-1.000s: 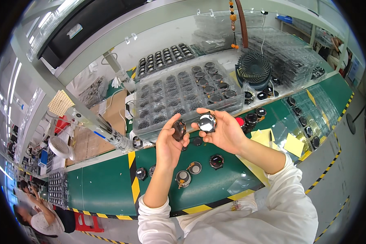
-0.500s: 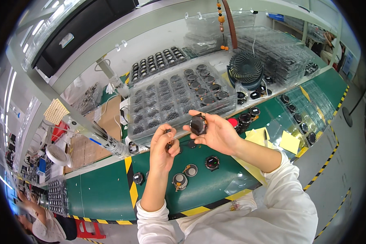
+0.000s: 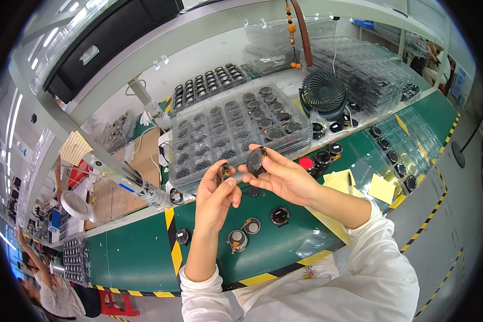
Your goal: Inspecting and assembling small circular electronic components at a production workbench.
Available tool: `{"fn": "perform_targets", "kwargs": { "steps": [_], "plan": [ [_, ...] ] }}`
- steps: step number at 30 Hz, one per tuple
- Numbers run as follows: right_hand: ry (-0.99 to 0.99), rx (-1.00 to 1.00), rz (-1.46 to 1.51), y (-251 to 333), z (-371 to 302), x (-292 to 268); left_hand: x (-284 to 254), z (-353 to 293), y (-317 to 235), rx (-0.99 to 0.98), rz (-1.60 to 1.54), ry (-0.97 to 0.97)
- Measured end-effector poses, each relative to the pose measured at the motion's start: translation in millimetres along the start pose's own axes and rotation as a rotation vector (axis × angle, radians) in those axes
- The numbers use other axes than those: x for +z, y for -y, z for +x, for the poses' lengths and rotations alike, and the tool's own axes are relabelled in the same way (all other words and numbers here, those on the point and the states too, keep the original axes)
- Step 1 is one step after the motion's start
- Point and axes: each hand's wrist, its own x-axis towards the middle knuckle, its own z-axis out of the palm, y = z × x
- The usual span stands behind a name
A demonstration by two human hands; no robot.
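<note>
My right hand (image 3: 284,180) holds a round black watch body (image 3: 255,161) between thumb and fingers, tilted so its dark face shows. Close beside it on the left, my left hand (image 3: 213,194) pinches a small dark watch part with an orange piece (image 3: 224,173), turned nearly edge-on. The two parts are apart. Both hands are raised over the green bench (image 3: 139,236). Below them lie a grey round part (image 3: 237,240), a smaller grey disc (image 3: 251,225) and a black round watch (image 3: 279,216). Another dark watch piece (image 3: 183,236) lies left of my left forearm.
Ahead stands a clear compartment tray (image 3: 236,153) of round parts, with a second tray (image 3: 209,83) behind. A black fan (image 3: 324,94), watch bodies (image 3: 323,158), yellow notes (image 3: 382,188) and a clear tray (image 3: 405,134) are rightward. A co-worker's arm (image 3: 35,257) shows far left.
My right hand has turned the watch body to a steeper tilt. My left fingers have lifted and loosened around the small part, which shows more now. The co-worker's arm has reached upward.
</note>
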Motion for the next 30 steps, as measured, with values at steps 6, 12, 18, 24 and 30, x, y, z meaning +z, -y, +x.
{"fn": "perform_targets", "kwargs": {
  "steps": [6, 12, 18, 24, 30],
  "plan": [
    [0.013, -0.003, -0.048, -2.0, 1.2, 0.5, -5.5, -0.1, -0.6, 0.045, 0.012, -0.001],
    [0.039, -0.007, -0.064, -1.4, -0.4, 0.6, 1.2, -3.6, -3.9, 0.058, 0.036, 0.011],
    [0.060, -0.080, -0.111, 0.0, -4.0, 14.6, 2.4, -18.3, -16.5, 0.083, -0.118, 0.249],
    [0.085, -0.008, -0.157, 14.1, -16.5, 34.7, 8.9, -31.7, -24.9, 0.108, -0.188, 0.436],
    [-0.039, -0.019, -0.251, 17.3, -33.4, 28.7, 8.4, -22.3, -14.2, -0.051, -0.035, 0.175]
  ]
}}
